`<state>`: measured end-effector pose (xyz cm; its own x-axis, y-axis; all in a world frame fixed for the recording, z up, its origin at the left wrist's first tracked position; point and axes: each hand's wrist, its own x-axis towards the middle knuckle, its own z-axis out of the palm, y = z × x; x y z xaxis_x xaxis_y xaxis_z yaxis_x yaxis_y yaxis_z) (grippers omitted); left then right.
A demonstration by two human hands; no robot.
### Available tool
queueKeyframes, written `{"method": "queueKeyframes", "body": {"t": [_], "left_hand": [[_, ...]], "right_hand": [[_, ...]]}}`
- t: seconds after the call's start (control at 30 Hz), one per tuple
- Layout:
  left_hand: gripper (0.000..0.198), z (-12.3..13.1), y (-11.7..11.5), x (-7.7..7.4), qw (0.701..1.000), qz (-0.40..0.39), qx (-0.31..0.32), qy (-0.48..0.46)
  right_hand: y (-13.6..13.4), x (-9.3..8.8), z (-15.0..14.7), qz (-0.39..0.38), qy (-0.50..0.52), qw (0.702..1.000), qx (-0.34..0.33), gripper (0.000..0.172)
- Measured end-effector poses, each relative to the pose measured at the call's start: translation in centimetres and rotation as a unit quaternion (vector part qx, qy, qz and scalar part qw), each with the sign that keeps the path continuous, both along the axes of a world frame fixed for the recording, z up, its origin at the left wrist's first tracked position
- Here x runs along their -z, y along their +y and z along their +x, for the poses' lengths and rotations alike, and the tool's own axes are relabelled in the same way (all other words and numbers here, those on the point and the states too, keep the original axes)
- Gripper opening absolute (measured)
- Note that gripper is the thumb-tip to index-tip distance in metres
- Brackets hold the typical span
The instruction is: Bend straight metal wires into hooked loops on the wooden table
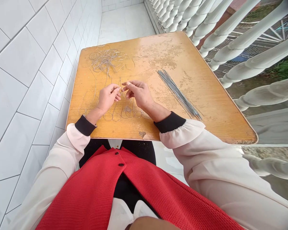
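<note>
Over the near part of the table, my left hand (108, 97) is closed in a pinch, with a thin metal wire (120, 81) at its fingertips. My right hand (139, 93) meets it from the other side, thumb and forefinger drawn together at the same wire and the other fingers curled. Exactly where the fingertips grip is hard to see. Below and around both hands lie several bent wires (116, 116) with rounded loops at their near ends. To the right rests a bundle of straight grey wires (179, 94), lying at a slant.
A tangled heap of bent wires (108, 59) lies at the table's far left. The wooden table (218, 124) has worn patches. A white tiled wall (38, 80) runs along the left, and a white balustrade (230, 51) stands along the right.
</note>
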<state>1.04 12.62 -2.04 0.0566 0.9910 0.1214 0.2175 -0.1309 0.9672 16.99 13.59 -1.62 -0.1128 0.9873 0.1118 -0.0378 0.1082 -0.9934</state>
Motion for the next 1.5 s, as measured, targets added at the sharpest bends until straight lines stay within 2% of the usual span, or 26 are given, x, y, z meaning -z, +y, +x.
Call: {"method": "queueKeyframes", "body": {"t": [0.1, 0.2, 0.37, 0.43, 0.53, 0.63, 0.77, 1.13, 1.27, 1.37, 1.5], "left_hand": [[0.020, 0.1, 0.0, -0.3, 1.000, -0.018, -0.010, -0.006], [0.023, 0.1, -0.1, -0.6, 0.999, -0.023, -0.028, 0.008], [0.026, 0.0, -0.2, -0.6, 0.998, 0.004, -0.046, 0.048], [0.028, 0.0, -0.2, -0.6, 0.997, 0.010, -0.053, 0.062], [0.027, 0.1, -0.2, -0.8, 0.998, 0.001, -0.044, 0.047], [0.019, 0.0, -0.2, -1.1, 0.999, -0.033, -0.007, -0.014], [0.015, -0.4, -0.2, -1.6, 0.991, -0.086, 0.034, -0.095], [0.024, -1.0, 0.0, -2.2, 0.978, -0.136, 0.073, -0.140], [0.025, -1.0, 0.0, -2.3, 0.975, -0.155, 0.073, -0.144], [0.027, -0.9, -0.1, -2.2, 0.975, -0.149, 0.072, -0.147], [0.025, -0.6, -0.2, -2.0, 0.982, -0.118, 0.062, -0.135]], "right_hand": [[-0.1, 0.3, 0.0, 0.047, -0.033, 0.998, 0.003, 0.043], [-0.4, 0.7, 0.0, 0.107, -0.080, 0.991, 0.006, 0.052], [-0.7, 1.3, -0.4, 0.178, -0.168, 0.969, 0.020, 0.041], [-0.5, 1.4, -0.6, 0.170, -0.178, 0.969, 0.036, 0.032], [-0.1, 1.2, -0.5, 0.114, -0.157, 0.980, 0.048, 0.020], [0.2, 0.8, -0.3, 0.064, -0.131, 0.988, 0.046, 0.017], [0.2, 0.2, -0.1, 0.050, -0.114, 0.991, 0.045, 0.016], [0.0, 0.8, -0.1, 0.119, -0.163, 0.978, 0.047, 0.014], [-0.3, 0.6, 0.1, 0.158, -0.198, 0.966, 0.052, 0.018], [-0.4, 0.6, 0.1, 0.186, -0.231, 0.954, 0.054, 0.018], [-0.3, 1.0, 0.0, 0.183, -0.236, 0.952, 0.062, 0.015]]}}
